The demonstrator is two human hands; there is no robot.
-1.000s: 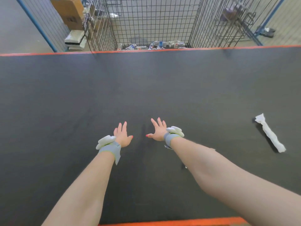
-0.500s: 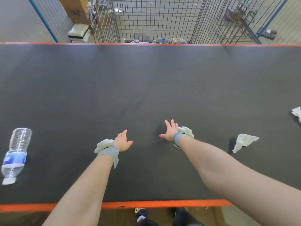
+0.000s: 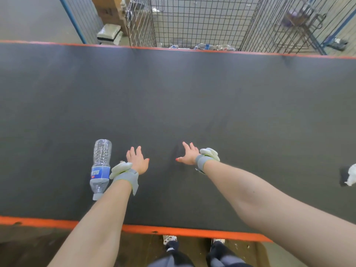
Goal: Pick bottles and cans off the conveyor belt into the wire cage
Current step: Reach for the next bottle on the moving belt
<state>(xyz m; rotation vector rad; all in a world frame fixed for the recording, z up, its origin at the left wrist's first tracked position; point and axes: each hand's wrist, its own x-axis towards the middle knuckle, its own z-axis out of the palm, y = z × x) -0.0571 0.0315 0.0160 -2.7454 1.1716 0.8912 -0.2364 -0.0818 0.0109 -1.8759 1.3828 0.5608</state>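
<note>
A clear plastic bottle (image 3: 100,166) with a blue label lies on the dark conveyor belt (image 3: 192,97), cap toward me, just left of my left wrist. My left hand (image 3: 137,160) hovers over the belt with fingers spread, holding nothing, a short gap right of the bottle. My right hand (image 3: 188,154) is also spread and empty, further right. Beyond the belt's far edge stands the wire cage (image 3: 196,22), with several bottles (image 3: 210,46) lying on its floor.
Crumpled white paper (image 3: 351,177) lies at the belt's right edge. Orange rails (image 3: 173,231) border the belt near and far. Cardboard boxes (image 3: 107,10) and a blue-framed fence stand at the back left, a wire cart (image 3: 300,20) at the back right.
The bottle has travelled right along the belt to just beside my left wrist. The white paper pieces have drifted right, one out of view. My left fingers have spread open.
</note>
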